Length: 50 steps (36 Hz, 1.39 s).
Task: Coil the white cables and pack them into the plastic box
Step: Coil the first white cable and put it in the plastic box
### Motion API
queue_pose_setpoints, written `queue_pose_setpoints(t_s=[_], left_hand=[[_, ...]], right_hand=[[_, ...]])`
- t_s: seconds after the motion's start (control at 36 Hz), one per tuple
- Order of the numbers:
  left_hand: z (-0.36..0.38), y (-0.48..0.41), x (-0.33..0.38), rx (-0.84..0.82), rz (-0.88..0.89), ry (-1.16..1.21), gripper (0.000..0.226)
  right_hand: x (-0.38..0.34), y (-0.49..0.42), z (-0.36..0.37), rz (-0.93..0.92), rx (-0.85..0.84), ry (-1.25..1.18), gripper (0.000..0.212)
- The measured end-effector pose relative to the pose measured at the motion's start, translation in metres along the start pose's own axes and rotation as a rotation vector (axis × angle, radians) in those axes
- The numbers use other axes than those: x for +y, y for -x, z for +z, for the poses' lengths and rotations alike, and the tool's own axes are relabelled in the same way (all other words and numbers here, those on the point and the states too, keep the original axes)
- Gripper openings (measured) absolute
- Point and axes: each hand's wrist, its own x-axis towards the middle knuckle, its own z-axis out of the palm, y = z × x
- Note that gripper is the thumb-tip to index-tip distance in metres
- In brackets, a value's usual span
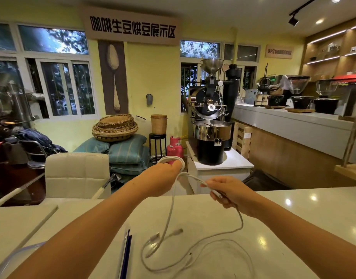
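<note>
My left hand (166, 174) is raised above the far edge of the white table (293, 228), with a few loops of a white cable (170, 214) wound around its fingers. The cable runs from those loops to my right hand (230, 193), which pinches its plug end, and a strand hangs down to the tabletop. More white cables (193, 258) lie loose and tangled on the table below my hands, with several connectors showing. The edge of a clear plastic box (10, 260) appears at the bottom left, partly behind my left forearm.
A dark blue flat item (126, 254) lies on the table between my arms. A white padded chair (77, 175) stands behind the table's far edge. Beyond it are stacked cushions, baskets, a pink gas cylinder (174, 149) and a coffee roaster (211, 125).
</note>
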Motion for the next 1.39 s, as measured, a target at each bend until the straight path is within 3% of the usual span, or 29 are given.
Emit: queue_pose_setpoints(t_s=[0.28, 0.47, 0.81, 0.92, 1.03, 1.14, 1.19, 1.39], left_hand=[[0.009, 0.003, -0.009, -0.085, -0.022, 0.034, 0.019], [0.011, 0.002, -0.007, -0.134, -0.037, 0.076, 0.019], [0.016, 0.002, -0.003, -0.115, -0.029, 0.066, 0.012], [0.016, 0.001, -0.002, -0.1, -0.026, 0.084, 0.009], [0.014, 0.002, -0.001, -0.084, -0.035, 0.125, 0.009], [0.014, 0.002, -0.001, -0.059, -0.04, 0.191, 0.013], [0.015, 0.001, -0.002, -0.031, -0.04, 0.218, 0.016], [0.013, 0.003, 0.0, -0.036, -0.044, 0.246, 0.02]], right_hand=[[0.002, 0.002, -0.006, 0.012, 0.102, 0.05, 0.03], [0.001, 0.003, -0.005, -0.105, 0.286, 0.22, 0.033], [0.003, 0.008, -0.007, -0.151, 0.222, 0.31, 0.013], [0.005, 0.006, -0.005, -0.181, 0.282, 0.413, 0.027], [0.009, 0.006, -0.003, -0.243, 0.365, 0.465, 0.017], [0.014, 0.005, -0.002, -0.296, 0.398, 0.511, 0.03], [0.014, 0.005, -0.001, -0.275, 0.391, 0.497, 0.039], [0.004, 0.009, -0.006, -0.208, 0.283, 0.274, 0.026]])
